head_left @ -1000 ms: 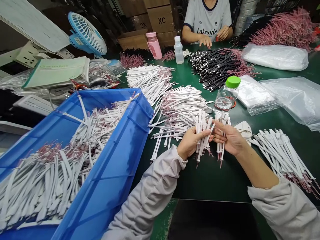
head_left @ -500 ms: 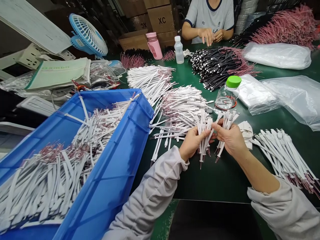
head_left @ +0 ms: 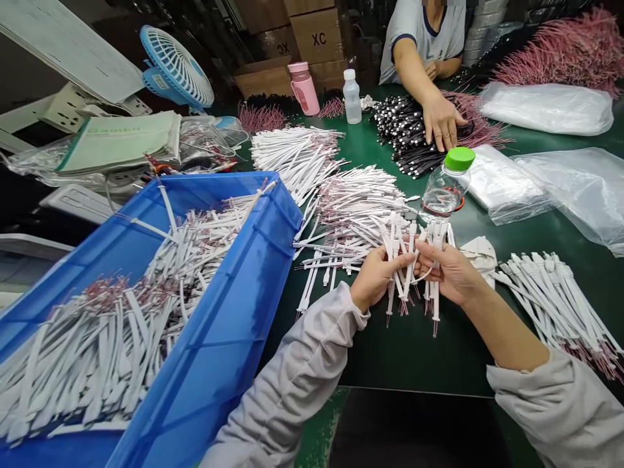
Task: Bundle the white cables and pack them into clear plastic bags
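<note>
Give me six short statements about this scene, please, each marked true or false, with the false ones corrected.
1. The left hand and the right hand both hold white cables, with a blue bin to their left. True.
2. The left hand is inside the bin. False: it is outside, over the green table.
3. A co-worker's hand is at the black cables. True.
4. The jar has a green lid. True.
5. The black cables lie in the bin. False: they lie on the table.
6. The jar's lid is off. False: it is on.
</note>
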### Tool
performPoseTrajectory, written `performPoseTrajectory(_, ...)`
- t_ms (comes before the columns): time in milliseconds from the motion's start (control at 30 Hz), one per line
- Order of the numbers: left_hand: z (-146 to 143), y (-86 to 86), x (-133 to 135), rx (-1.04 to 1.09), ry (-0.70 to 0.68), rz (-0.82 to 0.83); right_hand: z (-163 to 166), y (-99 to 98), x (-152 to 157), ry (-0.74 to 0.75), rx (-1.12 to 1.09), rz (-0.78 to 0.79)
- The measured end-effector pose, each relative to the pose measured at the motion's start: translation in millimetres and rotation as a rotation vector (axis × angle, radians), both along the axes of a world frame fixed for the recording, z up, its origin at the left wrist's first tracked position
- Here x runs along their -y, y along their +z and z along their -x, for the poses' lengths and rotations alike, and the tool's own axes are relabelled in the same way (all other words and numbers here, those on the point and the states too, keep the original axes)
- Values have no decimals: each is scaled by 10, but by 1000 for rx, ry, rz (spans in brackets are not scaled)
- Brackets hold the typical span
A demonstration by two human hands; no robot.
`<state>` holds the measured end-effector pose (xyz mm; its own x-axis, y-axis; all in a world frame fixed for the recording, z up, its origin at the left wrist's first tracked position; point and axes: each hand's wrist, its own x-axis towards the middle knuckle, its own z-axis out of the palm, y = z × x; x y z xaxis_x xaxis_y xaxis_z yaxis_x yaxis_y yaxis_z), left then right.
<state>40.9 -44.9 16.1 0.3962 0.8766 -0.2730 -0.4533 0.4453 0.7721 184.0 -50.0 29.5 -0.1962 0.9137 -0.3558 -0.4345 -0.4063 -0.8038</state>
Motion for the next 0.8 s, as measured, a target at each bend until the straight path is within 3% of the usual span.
performPoseTrajectory(100,6,-5,-3,-12,-45,-17,22,2,12,-44,33,-11)
performPoseTrajectory(333,23,-47,-21,-303,85,-105,70,-22,-7,-234,166,-175)
performPoseTrajectory(467,25,-19,-21,-298,65,-136,49,-27,-12,-297,171,-126)
performPoseTrajectory(667,25,17,-16,-149,-85,-25,4,-41,-22,-112,-84,-24)
performPoseTrajectory(800,58,-3,-20,-156,-232,-25,-8,-41,-1,2,-66,-2)
